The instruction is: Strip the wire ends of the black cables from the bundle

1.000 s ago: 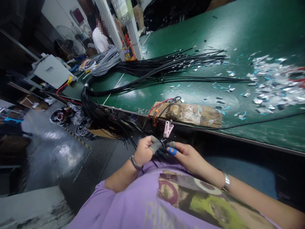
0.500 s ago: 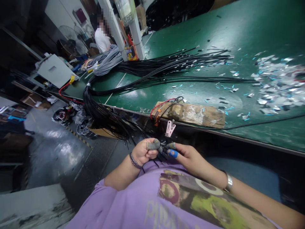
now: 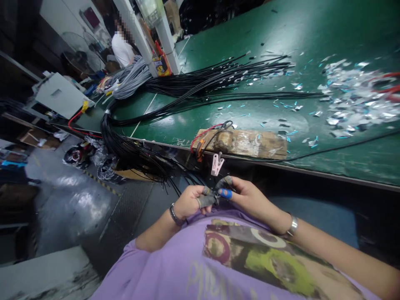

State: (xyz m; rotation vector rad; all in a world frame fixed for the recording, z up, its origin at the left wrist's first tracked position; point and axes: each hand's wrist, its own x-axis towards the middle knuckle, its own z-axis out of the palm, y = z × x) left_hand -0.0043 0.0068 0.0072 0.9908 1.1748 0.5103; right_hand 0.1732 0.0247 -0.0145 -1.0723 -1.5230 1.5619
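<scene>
My left hand (image 3: 194, 201) and my right hand (image 3: 246, 195) meet just in front of my body, below the bench edge. Grey finger covers are on some fingertips of both hands, and a blue one is on my right thumb. Both hands are closed in a pinch on the end of a black cable, whose tip is small and partly hidden by the fingers. From the left, a hanging bundle of black cables (image 3: 125, 146) runs down off the bench towards my hands. A pink clothes peg (image 3: 216, 164) is close above them.
The green bench (image 3: 350, 166) carries a wooden block (image 3: 246, 143), more black cables (image 3: 187, 87), grey cables (image 3: 133, 79) and a pile of silvery scraps (image 3: 353, 96). A white post (image 3: 170, 46) rises from it. At the far left stands a person in white (image 3: 123, 51).
My hands have shifted their grip on the cable. My right fingers have lifted slightly and bent more; my left fingers have opened out a little. The whole view has moved slightly.
</scene>
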